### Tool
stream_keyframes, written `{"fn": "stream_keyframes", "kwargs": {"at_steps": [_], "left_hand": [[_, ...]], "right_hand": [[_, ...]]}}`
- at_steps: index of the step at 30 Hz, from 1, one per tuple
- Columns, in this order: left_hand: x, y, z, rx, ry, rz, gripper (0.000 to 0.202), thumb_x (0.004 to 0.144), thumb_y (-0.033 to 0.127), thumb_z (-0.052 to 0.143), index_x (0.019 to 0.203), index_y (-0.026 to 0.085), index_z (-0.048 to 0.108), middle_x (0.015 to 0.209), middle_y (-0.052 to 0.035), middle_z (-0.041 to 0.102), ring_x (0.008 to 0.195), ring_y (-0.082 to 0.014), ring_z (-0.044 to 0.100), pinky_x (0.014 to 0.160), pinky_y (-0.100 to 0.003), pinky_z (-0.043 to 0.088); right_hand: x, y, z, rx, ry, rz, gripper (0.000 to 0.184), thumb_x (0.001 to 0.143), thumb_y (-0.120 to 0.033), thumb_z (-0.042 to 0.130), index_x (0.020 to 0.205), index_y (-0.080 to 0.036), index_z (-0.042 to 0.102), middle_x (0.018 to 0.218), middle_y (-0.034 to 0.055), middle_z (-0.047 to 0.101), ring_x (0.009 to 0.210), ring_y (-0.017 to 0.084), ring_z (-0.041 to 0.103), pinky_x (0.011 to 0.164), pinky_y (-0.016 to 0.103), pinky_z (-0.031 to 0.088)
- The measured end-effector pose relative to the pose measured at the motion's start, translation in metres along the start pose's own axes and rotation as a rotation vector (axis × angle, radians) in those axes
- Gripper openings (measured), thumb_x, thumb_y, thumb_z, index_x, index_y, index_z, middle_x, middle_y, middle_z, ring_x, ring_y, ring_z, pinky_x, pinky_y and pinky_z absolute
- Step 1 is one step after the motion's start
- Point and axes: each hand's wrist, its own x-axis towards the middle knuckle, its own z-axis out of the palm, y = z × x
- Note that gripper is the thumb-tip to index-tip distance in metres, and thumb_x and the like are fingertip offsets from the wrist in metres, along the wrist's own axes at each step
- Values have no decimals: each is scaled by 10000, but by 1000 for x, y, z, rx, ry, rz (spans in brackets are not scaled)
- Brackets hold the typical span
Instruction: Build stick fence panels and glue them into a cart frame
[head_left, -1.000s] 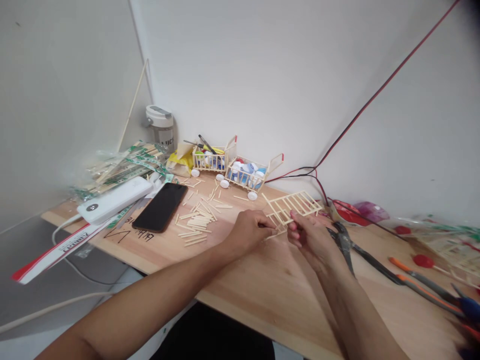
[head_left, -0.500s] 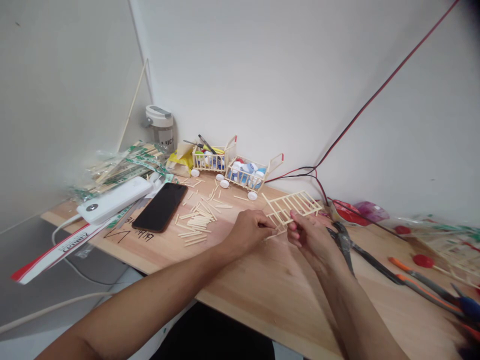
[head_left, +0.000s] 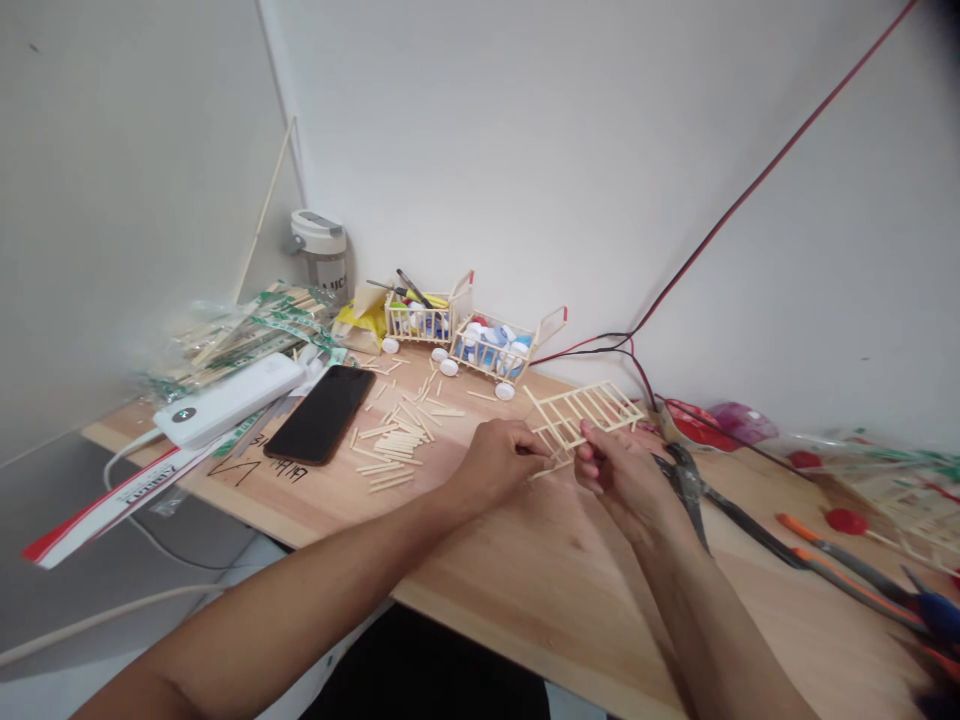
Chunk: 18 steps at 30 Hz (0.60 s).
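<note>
My left hand and my right hand hold a flat lattice panel of thin wooden sticks between them, just above the wooden tabletop. The left fingertips pinch its lower left corner, and the right fingers grip its lower edge. The fingers hide part of that edge. Dark-handled cutting pliers lie just right of my right hand. A pile of loose wooden sticks lies left of my left hand.
Two small stick carts holding bottle caps stand against the wall. A black phone, white power bank and bagged sticks lie left. Orange-handled tools lie right. Red-black wires run along the wall.
</note>
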Motion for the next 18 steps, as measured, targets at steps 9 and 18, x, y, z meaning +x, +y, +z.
{"fn": "stream_keyframes", "kwargs": {"at_steps": [9,18], "left_hand": [[0,0,1,3,2,13,117,726,140,649,755,148,762,754,-19,683,715,-130,602,667,-225,429],[0,-2,1,-3,2,13,130,720,128,643,764,139,765,756,-21,684,716,-131,604,662,-225,426]], "right_hand": [[1,2,-2,11,-10,-4,462,475,-422,878,534,-157,504,480,-32,508,400,37,373,341,163,227],[1,2,-2,27,10,4,476,458,-416,884,544,-161,491,474,-36,512,391,36,377,337,157,231]]}}
